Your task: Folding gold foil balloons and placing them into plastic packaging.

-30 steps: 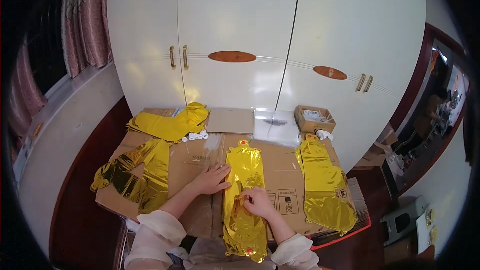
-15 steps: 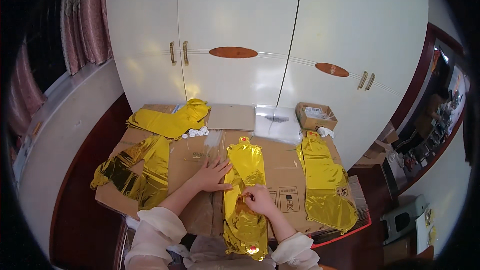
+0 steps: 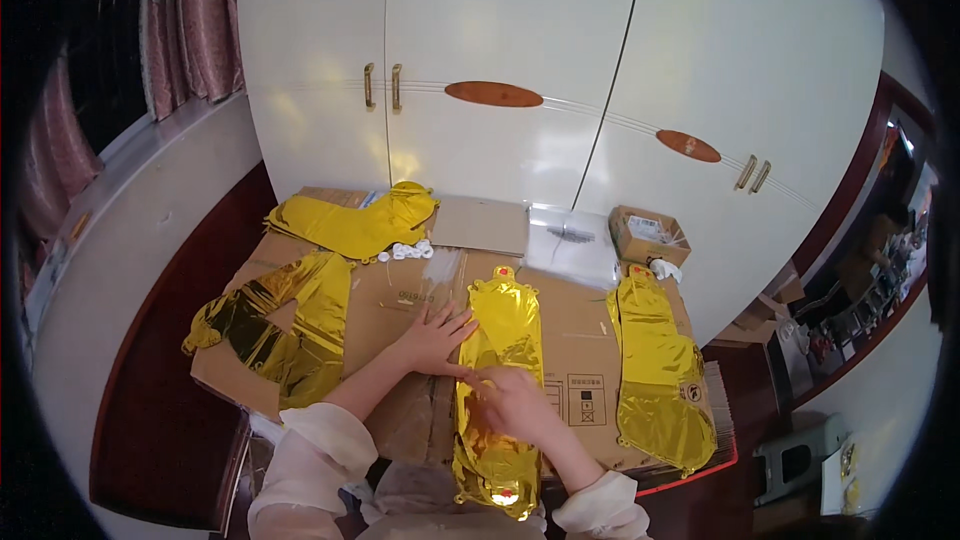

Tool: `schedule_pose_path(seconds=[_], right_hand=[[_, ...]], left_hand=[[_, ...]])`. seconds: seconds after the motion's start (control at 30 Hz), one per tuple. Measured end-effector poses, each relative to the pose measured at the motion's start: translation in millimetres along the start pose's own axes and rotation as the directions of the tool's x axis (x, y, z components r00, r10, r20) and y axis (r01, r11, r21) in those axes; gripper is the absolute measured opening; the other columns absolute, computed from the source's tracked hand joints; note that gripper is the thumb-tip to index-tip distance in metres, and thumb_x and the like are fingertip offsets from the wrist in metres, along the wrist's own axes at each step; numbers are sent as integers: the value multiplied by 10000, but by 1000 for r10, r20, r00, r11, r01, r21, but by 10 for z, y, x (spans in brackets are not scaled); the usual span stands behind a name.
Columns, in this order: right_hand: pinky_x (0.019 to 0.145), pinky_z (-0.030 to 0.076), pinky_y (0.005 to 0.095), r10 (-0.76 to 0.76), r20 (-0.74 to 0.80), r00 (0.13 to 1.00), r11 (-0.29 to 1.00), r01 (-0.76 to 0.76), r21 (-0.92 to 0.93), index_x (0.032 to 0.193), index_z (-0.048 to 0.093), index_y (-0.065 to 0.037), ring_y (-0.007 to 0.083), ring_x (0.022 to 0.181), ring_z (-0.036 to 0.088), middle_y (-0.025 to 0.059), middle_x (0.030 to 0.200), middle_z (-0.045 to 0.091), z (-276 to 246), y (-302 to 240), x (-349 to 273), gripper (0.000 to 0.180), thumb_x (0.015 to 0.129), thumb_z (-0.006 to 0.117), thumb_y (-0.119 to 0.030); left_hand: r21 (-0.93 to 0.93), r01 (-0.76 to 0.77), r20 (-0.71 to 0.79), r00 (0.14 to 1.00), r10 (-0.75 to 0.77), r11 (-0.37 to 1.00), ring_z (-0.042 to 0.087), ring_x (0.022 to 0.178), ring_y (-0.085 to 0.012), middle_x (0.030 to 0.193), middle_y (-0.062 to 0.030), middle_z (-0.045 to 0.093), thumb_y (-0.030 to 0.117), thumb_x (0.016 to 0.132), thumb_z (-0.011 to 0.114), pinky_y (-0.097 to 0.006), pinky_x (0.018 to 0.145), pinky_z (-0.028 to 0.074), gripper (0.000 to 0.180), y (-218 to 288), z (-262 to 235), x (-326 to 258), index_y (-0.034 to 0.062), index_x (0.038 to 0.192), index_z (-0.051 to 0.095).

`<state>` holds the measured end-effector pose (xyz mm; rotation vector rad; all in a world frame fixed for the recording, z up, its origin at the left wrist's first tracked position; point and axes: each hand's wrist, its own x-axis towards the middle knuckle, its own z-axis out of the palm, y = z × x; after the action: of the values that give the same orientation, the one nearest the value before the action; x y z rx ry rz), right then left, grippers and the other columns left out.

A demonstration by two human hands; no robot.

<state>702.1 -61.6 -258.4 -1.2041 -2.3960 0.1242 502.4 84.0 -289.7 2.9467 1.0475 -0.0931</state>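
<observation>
A long gold foil balloon (image 3: 508, 330) lies flat in front of me, narrow and slightly creased, with a small red mark at each end. My left hand (image 3: 440, 337) rests open on its left edge, fingers spread and pointing away. Over the balloon's middle is my right hand (image 3: 512, 405), blurred by motion; its fingers point left toward my left thumb, and their grip is unclear. To the right lies a pile of gold foil balloons (image 3: 660, 370). On the left is an angular gold foil balloon (image 3: 318, 325), and behind it a curved pile of gold foil (image 3: 345, 230).
Flattened cardboard (image 3: 390, 290) covers the worktop. Small white rolls (image 3: 408, 251), a stack of clear plastic bags (image 3: 570, 245) and a small open carton (image 3: 650, 235) sit along the back. White cabinet doors (image 3: 500, 20) rise behind. A grey stool (image 3: 800, 458) stands at right.
My right hand has shifted from a pinch at the balloon's middle to a blurred position slightly left, fingers nearer my left thumb. My left hand stays at the balloon's edge. The whole view has shifted slightly.
</observation>
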Motion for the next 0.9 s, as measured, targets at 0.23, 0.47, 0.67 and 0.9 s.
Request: schedule_pose_path(seconds=[0.23,0.47,0.67,0.9], right_hand=[[1049,343,424,-168,129,977,966,189,-175,1294,563,-106,207,1302,440,53,1361,522,249,-65,-147,467,887,579,-336],[1097,277,527,-150,197,969,981,171,-94,1335,551,-272,252,1334,402,66,1416,473,231,-153,-272,422,925,531,-369],[1066,274,594,-202,207,957,964,232,-131,1314,558,-378,303,1352,368,-11,1442,453,219,-160,-305,387,929,527,-412],[1065,269,603,-206,216,954,957,242,-157,1334,534,-388,303,1355,362,-44,1446,451,222,-162,-313,398,939,507,-423]], left_hand=[[14,-3,-20,1000,3,1000,115,1466,-357,1585,-91,194,808,776,440,-676,1109,107,1017,21,-17,-14,134,1511,246],[-17,4,-11,1000,-4,1000,112,1463,-373,1585,-94,193,814,772,439,-671,1112,106,1025,21,-50,-30,130,1510,247],[-7,9,15,1000,-9,1000,112,1461,-380,1583,-104,191,818,763,450,-671,1114,99,1037,36,-115,-26,125,1508,250],[-42,9,-19,1000,-9,999,126,1462,-362,1571,-105,230,822,751,462,-658,1124,86,1052,-60,-57,113,111,1500,263]])
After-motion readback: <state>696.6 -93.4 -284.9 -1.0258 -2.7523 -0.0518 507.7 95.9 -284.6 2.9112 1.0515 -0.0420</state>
